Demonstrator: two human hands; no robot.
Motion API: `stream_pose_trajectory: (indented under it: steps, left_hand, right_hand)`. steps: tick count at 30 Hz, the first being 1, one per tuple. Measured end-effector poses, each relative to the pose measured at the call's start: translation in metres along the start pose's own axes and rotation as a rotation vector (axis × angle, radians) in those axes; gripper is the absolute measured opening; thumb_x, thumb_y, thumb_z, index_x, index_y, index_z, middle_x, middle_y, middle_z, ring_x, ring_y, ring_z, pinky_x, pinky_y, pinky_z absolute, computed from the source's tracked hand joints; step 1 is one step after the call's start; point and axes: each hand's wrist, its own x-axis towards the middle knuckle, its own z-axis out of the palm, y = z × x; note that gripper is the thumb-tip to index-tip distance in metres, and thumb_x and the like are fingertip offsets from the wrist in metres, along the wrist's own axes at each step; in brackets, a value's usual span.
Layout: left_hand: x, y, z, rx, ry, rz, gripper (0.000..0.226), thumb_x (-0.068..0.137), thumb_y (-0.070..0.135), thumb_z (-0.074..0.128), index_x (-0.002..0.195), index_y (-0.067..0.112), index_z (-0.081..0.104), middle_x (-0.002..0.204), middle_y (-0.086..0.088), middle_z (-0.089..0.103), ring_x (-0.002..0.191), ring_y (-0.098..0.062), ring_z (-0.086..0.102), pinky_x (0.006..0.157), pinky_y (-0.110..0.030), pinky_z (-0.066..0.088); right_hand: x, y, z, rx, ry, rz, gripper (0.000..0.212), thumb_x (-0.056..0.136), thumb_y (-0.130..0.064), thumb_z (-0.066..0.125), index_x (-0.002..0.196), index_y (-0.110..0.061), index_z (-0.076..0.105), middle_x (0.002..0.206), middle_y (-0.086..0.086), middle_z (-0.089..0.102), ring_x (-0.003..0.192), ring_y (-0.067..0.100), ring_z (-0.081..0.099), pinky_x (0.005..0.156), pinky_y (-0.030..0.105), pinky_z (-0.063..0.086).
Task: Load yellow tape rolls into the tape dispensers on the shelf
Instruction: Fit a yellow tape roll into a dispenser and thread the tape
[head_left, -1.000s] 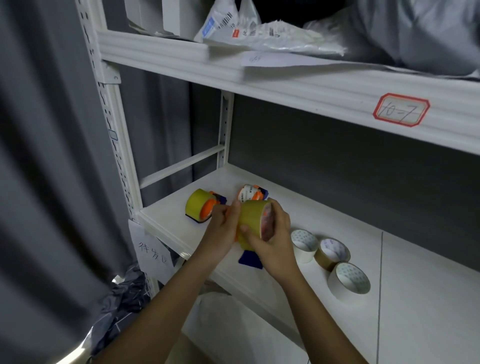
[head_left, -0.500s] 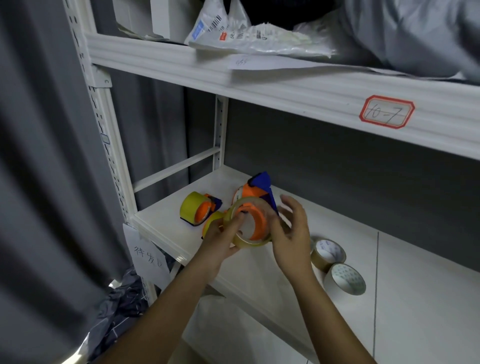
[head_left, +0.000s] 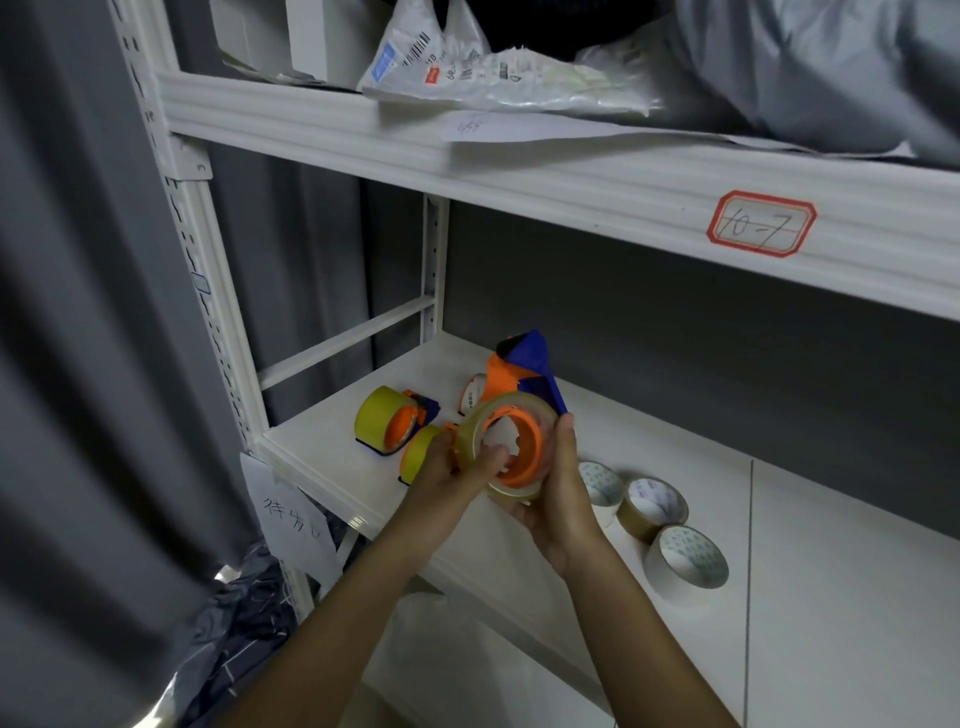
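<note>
I hold an orange and blue tape dispenser (head_left: 524, 371) above the white shelf (head_left: 519, 545), with a yellow tape roll (head_left: 475, 423) sitting around its orange hub. My left hand (head_left: 452, 467) grips the roll's left rim, fingers reaching into the hub. My right hand (head_left: 563, 488) cups the roll and dispenser from the right and below. Another dispenser with a yellow roll (head_left: 387, 418) lies on the shelf at the left. A further yellow roll on a dispenser (head_left: 418, 452) shows behind my left hand. Three loose tape rolls lie at the right: (head_left: 600, 486), (head_left: 652, 506), (head_left: 685, 564).
A white roll on a dispenser (head_left: 470, 395) lies behind the held one. The upper shelf (head_left: 571, 176) carries plastic bags and a label reading 10-7 (head_left: 761, 223). A grey curtain (head_left: 78, 364) hangs at the left. A paper tag (head_left: 291, 514) hangs from the shelf's front corner.
The roll was turned from edge-on to facing me, with the orange hub inside it. My right hand closed in under the roll and dispenser. The view shifted slightly.
</note>
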Motion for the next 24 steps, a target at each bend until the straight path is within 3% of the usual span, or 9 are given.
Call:
stream_pose_trajectory:
  steps: [2,4,7,9,12,15,18,22,24]
  left_hand:
    - [-0.004,0.003,-0.006,0.092,-0.047,-0.007,0.074,0.062,0.068,0.068,0.126,0.035,0.047,0.122,0.012,0.059,0.115,-0.006,0.055,0.088,-0.023,0.048]
    - [-0.006,0.010,-0.006,0.117,-0.035,-0.059,0.079,0.057,0.076,0.058,0.124,0.037,0.047,0.123,0.011,0.057,0.115,-0.011,0.054,0.092,-0.030,0.049]
    - [0.000,0.022,0.000,-0.068,0.129,-0.185,0.041,0.076,0.069,0.044,0.096,0.034,0.053,0.111,0.000,0.061,0.104,-0.019,0.058,0.094,-0.039,0.048]
    - [0.003,0.025,0.004,-0.011,0.231,-0.144,0.032,0.082,0.067,0.035,0.083,0.038,0.047,0.095,0.006,0.060,0.095,-0.015,0.057,0.093,-0.036,0.044]
    - [-0.001,0.026,0.010,0.028,0.298,-0.063,0.043,0.067,0.076,0.027,0.081,0.041,0.048,0.087,0.013,0.058,0.084,-0.005,0.057,0.083,-0.030,0.042]
    - [-0.002,0.025,0.011,0.001,0.337,-0.026,0.054,0.062,0.078,0.023,0.088,0.041,0.052,0.091,0.009,0.062,0.085,-0.005,0.060,0.075,-0.026,0.046]
    - [-0.001,0.025,0.013,-0.028,0.364,-0.021,0.057,0.068,0.078,0.022,0.094,0.039,0.055,0.100,0.003,0.065,0.090,-0.010,0.062,0.088,-0.034,0.049]
    - [-0.007,0.030,0.013,0.023,0.400,-0.045,0.106,0.047,0.091,0.012,0.120,0.027,0.055,0.117,-0.004,0.063,0.110,-0.022,0.059,0.103,-0.048,0.042]
    - [-0.008,0.032,0.012,0.047,0.418,-0.053,0.109,0.046,0.091,0.010,0.120,0.026,0.056,0.117,-0.004,0.063,0.111,-0.023,0.058,0.103,-0.049,0.041]
  right_hand:
    - [0.000,0.001,0.000,-0.029,0.008,-0.051,0.044,0.084,-0.068,0.033,0.096,-0.045,0.069,0.102,-0.005,0.073,0.099,0.014,0.068,0.079,0.035,0.057]
    - [0.001,0.003,0.002,-0.078,0.025,-0.116,0.040,0.083,-0.067,0.033,0.094,-0.050,0.067,0.101,-0.009,0.073,0.099,0.012,0.068,0.084,0.035,0.056]
    - [0.000,0.004,0.008,-0.126,0.021,-0.163,0.036,0.078,-0.069,0.036,0.091,-0.054,0.066,0.097,-0.015,0.073,0.096,0.007,0.068,0.084,0.030,0.056]
    - [0.000,0.004,0.012,-0.129,0.030,-0.170,0.039,0.078,-0.068,0.038,0.099,-0.046,0.063,0.094,-0.020,0.072,0.092,0.001,0.067,0.075,0.020,0.056]
    - [0.000,0.002,0.018,-0.114,0.095,-0.197,0.034,0.078,-0.064,0.040,0.097,-0.042,0.056,0.082,-0.032,0.068,0.082,-0.011,0.064,0.060,0.007,0.050]
    - [-0.003,0.002,0.022,-0.125,0.119,-0.228,0.031,0.081,-0.063,0.037,0.095,-0.043,0.056,0.081,-0.037,0.065,0.080,-0.017,0.061,0.057,0.003,0.046]
    - [-0.006,0.002,0.023,-0.128,0.144,-0.231,0.033,0.080,-0.066,0.035,0.094,-0.045,0.055,0.079,-0.042,0.062,0.079,-0.022,0.058,0.055,-0.001,0.043]
    - [-0.007,0.002,0.024,-0.152,0.179,-0.256,0.034,0.078,-0.068,0.034,0.093,-0.044,0.053,0.077,-0.046,0.059,0.077,-0.026,0.055,0.053,-0.003,0.040]
    - [-0.008,0.001,0.025,-0.149,0.188,-0.261,0.034,0.077,-0.068,0.034,0.091,-0.043,0.053,0.076,-0.046,0.059,0.076,-0.026,0.055,0.052,-0.003,0.040]
